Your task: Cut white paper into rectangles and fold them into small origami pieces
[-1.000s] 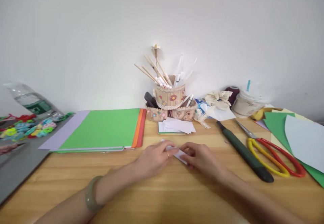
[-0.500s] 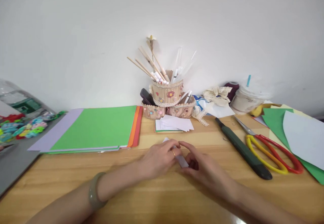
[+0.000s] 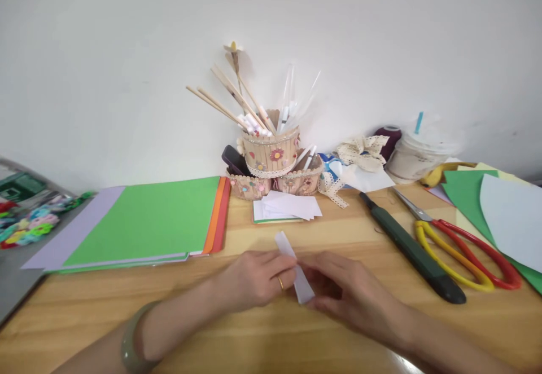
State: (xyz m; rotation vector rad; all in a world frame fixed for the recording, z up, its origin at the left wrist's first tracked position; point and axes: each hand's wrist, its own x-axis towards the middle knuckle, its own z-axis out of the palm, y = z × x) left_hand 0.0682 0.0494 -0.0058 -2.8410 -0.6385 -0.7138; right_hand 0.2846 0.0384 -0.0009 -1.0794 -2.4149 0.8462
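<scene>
A narrow folded strip of white paper (image 3: 303, 287) is between my two hands, low over the wooden table (image 3: 228, 340). My left hand (image 3: 260, 277), with a ring on one finger and a bangle on the wrist, has its fingers closed on the strip's left edge. From the other side, my right hand (image 3: 345, 281) pinches the strip's right edge between thumb and fingers. The paper's far end points toward a small stack of white paper slips (image 3: 288, 206). Parts of the strip are covered by my fingers.
Coloured paper sheets (image 3: 148, 221) lie at left beside a grey surface with colourful trinkets (image 3: 34, 224). Decorated wooden holders (image 3: 271, 157) with sticks and pens stand by the wall. On the right are a dark green cutter (image 3: 410, 250), red-and-yellow scissors (image 3: 457, 250), more paper (image 3: 514, 221) and a lidded cup (image 3: 417, 157).
My fingers have shifted on the strip, so more of its far end now shows. Both hands have moved slightly toward me, and the camera view has shifted a little.
</scene>
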